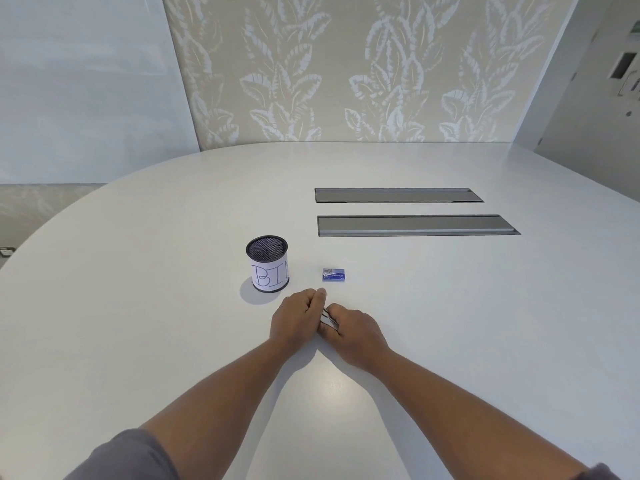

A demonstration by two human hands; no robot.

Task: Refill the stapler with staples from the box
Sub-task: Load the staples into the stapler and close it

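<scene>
A small silver stapler lies between my two hands near the middle of the white table; only a thin strip of its metal shows. My left hand is curled against its left side with the fingers closed on it. From the right, my right hand wraps over its rear part. A small blue staple box lies flat and closed on the table just beyond my hands, apart from them.
A black mesh cup with a paper label reading "BIN" stands left of the box. Two long grey cable hatches are set flush in the table farther back. A patterned wall rises behind the table.
</scene>
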